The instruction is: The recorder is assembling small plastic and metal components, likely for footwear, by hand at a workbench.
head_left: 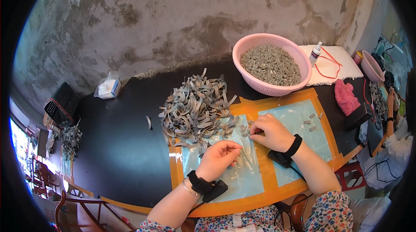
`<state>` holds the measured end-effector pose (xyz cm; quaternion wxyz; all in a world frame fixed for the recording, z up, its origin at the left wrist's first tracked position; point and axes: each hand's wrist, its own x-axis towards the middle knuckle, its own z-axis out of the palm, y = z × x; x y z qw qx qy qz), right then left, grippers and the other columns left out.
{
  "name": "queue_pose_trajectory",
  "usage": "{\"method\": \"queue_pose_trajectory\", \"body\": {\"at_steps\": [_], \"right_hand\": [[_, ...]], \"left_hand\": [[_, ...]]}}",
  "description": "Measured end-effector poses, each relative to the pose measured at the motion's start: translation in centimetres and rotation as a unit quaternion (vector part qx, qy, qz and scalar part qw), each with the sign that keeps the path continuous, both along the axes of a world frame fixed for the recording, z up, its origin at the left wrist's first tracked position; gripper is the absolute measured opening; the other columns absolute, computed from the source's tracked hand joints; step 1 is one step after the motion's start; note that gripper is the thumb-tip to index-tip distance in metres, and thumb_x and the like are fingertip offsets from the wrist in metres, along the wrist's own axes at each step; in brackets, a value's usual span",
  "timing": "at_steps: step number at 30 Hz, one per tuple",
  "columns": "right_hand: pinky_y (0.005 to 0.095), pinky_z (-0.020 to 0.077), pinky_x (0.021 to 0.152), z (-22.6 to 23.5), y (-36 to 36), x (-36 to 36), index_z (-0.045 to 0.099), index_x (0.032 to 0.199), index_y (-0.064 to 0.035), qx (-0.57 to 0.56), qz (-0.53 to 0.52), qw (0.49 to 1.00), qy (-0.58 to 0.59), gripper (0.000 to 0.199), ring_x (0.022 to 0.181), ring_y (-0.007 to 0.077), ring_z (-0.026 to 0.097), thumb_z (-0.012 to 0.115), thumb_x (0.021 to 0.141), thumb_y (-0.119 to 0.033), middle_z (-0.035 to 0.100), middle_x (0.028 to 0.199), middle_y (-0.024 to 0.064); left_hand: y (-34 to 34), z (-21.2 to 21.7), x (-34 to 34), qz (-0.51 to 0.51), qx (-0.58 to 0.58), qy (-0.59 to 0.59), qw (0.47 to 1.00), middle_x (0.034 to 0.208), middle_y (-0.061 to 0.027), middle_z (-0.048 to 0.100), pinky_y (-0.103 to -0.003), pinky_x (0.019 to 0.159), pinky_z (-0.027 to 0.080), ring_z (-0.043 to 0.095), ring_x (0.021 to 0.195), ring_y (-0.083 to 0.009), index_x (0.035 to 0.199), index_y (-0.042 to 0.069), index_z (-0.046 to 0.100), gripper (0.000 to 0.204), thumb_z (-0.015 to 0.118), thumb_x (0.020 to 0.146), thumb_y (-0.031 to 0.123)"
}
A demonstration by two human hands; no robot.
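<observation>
At the lower centre of the frame, left hand [219, 158] with fingers loosely curled and thumb near the index fingertip, held above a blue sheet [245, 182], just below a heap of grey strips [195, 106]; impossible to tell whether gripping anything. Right of centre, right hand [273, 132] with fingers bent and thumb drawn in toward the index finger, just beside a few small grey pieces [244, 130]; likewise impossible to tell whether pinching one. Farther right, more loose grey bits [312, 129] scattered on a second blue sheet [286, 106], both sheets bordered with orange tape [242, 207] on a black table [121, 158]. Left of the heap, one stray strip [149, 122], well apart from both hands. At upper right, a pink basin [273, 90] filled with small grey pieces, near a white board [351, 68] bearing a spray bottle [316, 54] and a red cord [333, 75]. Below these, a crumpled pink cloth [346, 97]. At upper left, a tissue pack [108, 88]
</observation>
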<state>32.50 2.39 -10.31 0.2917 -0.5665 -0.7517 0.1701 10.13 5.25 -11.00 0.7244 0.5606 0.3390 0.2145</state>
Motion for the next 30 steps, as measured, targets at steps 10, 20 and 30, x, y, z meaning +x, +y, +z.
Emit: {"method": "queue_pose_trajectory", "body": {"at_steps": [10,20,30], "right_hand": [[0.0332,0.0433,0.07,2.2,-1.8,-3.7,0.06,0.078,-0.0064,-0.002,0.079,0.991,0.104,0.012,0.076,0.0245,0.053,0.068,0.072,-0.013,0.056,0.077,0.0072],[0.0312,0.0459,0.061,2.2,2.0,-1.9,0.057,0.094,-0.0032,-0.13,-0.005,0.988,0.081,0.022,0.065,0.02,0.058,0.064,0.075,-0.013,0.058,0.07,0.0073],[0.0397,0.0452,0.068,0.7,5.0,-4.3,0.058,0.077,-0.0054,0.037,0.021,0.993,-0.113,0.01,0.076,0.03,0.057,0.059,0.075,-0.015,0.058,0.074,0.0102]], "left_hand": [[-1.0,-0.3,0.3,-0.002,-0.087,-0.069,0.994,0.089,-0.0089,0.061,-0.025,0.066,0.051,0.061,0.075,-0.0142,0.105,-0.004,0.054,0.024,0.053,0.091,0.015],[-0.5,0.3,0.0,0.066,-0.194,-0.106,0.973,0.074,-0.0043,0.057,-0.023,0.056,0.049,0.056,0.062,-0.0126,0.1,-0.002,0.057,0.02,0.052,0.092,0.016],[-0.1,-0.1,-0.4,0.041,-0.198,-0.105,0.974,0.076,-0.0022,0.056,-0.021,0.056,0.046,0.054,0.062,-0.0097,0.107,0.0,0.055,0.022,0.051,0.092,0.015]]}}
